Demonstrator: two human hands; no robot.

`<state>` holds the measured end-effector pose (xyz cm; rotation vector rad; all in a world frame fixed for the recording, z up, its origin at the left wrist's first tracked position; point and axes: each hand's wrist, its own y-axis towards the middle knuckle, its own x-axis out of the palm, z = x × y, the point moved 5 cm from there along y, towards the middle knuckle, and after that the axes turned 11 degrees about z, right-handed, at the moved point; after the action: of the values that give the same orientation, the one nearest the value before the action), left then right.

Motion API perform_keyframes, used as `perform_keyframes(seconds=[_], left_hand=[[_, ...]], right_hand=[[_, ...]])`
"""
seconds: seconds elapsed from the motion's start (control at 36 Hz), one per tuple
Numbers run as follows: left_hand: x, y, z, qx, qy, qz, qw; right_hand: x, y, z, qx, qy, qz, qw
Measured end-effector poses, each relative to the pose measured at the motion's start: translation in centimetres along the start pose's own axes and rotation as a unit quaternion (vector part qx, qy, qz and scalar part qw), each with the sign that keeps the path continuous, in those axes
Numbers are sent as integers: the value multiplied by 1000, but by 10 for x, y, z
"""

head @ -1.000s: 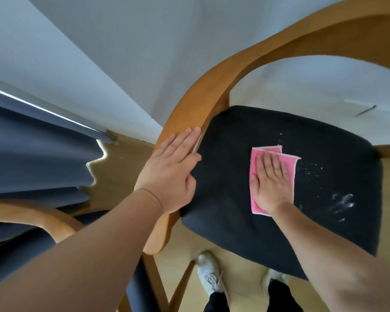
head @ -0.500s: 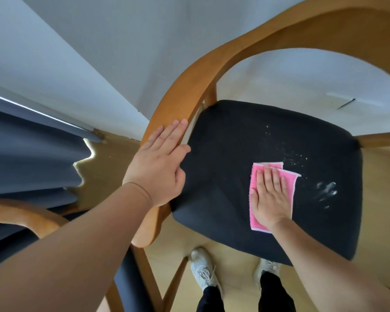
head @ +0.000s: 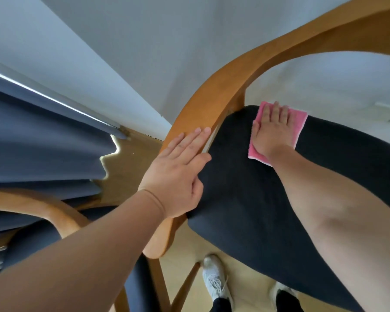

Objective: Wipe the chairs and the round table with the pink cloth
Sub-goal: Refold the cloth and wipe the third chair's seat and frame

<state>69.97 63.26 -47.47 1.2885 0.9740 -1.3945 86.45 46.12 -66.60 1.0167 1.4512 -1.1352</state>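
Mid-task, as I read it: the right hand (head: 270, 131) lies flat on the pink cloth (head: 298, 122), fingers straight and close together, pressing it down rather than gripping it. The cloth sits at the far rear edge of the dark seat (head: 245, 199), just beside the post where the wooden frame (head: 212, 95) meets the cushion. The left hand (head: 178, 174) is flat too, fingers extended, with its fingers on the curved wooden arm and its thumb and heel along the seat edge; it holds nothing and looks like a brace. No specks show on the visible seat fabric, though the right side is hidden behind the forearm, so I can't call the seat finished. Judgement: the seat of this chair is being wiped and may be near done. The wooden frame shows no contact with the cloth, so it likely remains. A second chair (head: 43, 206) sits at lower left with nothing touching it (only part of its arm and seat is in view), so it probably remains too. The round table is not in view, so nothing can be said of its state. Containers: none visible, no bucket, basin or bottle, so there are no contents to report. Also present are a dark curtain (head: 43, 143) at left and white shoes (head: 214, 280) on the light floor under the chair.
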Motion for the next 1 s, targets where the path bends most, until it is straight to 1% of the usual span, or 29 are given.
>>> perform_keyframes(seconds=[0.11, 0.28, 0.44, 0.58, 0.69, 0.86, 0.97, 1.0], left_hand=[[1, 0, -1, -6, 7, -2, 1000], [-1, 1, 1, -8, 10, -5, 1000], [-2, 1, 2, -8, 17, -4, 1000], [-2, 1, 2, -9, 25, -7, 1000], [-3, 0, 4, -3, 39, -8, 999], [-7, 0, 9, -3, 44, 6, 999], [-3, 2, 14, -3, 96, 0, 995], [1, 4, 19, 13, 119, -11, 993]], right_hand=[[-1, 6, -9, -8, 9, 1, 1000], [4, -1, 15, -29, 27, 2, 999], [5, -22, 69, 4, 30, 19, 999], [12, -46, 91, 54, 37, 20, 998], [19, -90, 95, 82, 42, 16, 996], [36, -195, 88, 82, 10, -20, 996], [44, -254, 82, 70, -10, -20, 997], [46, -264, 81, 69, -12, -21, 997]])
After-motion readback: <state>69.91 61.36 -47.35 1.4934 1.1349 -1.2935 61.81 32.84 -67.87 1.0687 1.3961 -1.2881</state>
